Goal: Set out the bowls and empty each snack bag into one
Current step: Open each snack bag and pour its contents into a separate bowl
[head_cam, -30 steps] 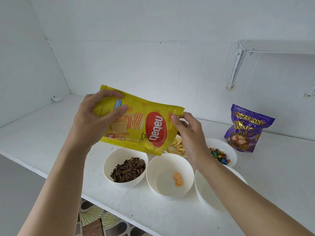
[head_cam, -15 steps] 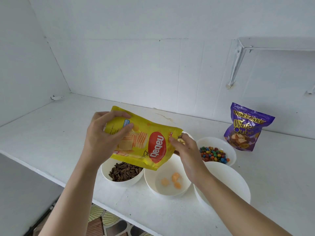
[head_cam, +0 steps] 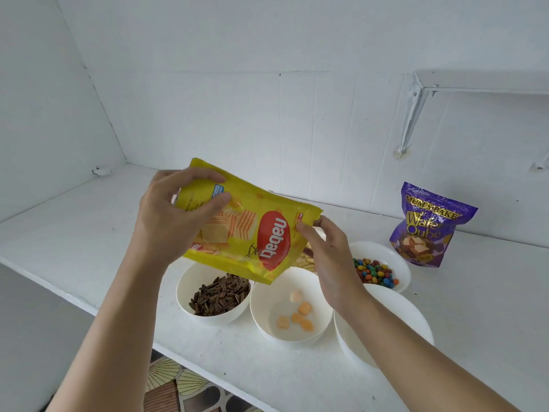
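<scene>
**A:** What does each hand have hold of?

**B:** My left hand [head_cam: 175,215] grips the upper end of the yellow wafer bag [head_cam: 261,233]. The fingers curl over its top edge and the thumb presses on the printed front. My right hand [head_cam: 329,257] pinches the bag's far corner between thumb and fingertips, with the other fingers loosely bent.

**A:** And where is the bag?

**B:** It is up in the air, tilted, with its lowest corner hanging above the near rim of the middle bowl [head_cam: 261,307]. I cannot tell whether its mouth is open.

**A:** Take that bowl as the dial's centre. What lies around it?

**B:** A few orange pieces [head_cam: 305,308] lie in its bottom. At nine o'clock, just beside it, is the seed bowl [head_cam: 190,289], holding dark striped sunflower seeds [head_cam: 221,295]. At four o'clock, touching it, is the right-hand bowl [head_cam: 416,319], its inside mostly hidden by my forearm. At two o'clock is the candy bowl [head_cam: 395,257], with coloured candies [head_cam: 374,272] in it. At twelve, a back bowl of pale sticks [head_cam: 306,261] peeks out between the bag and my right hand.

**A:** Anything farther off?

**B:** The purple bag [head_cam: 427,230] stands upright at two o'clock, beyond the candy bowl and near the wall. Everything stands on the white counter [head_cam: 89,233].
</scene>
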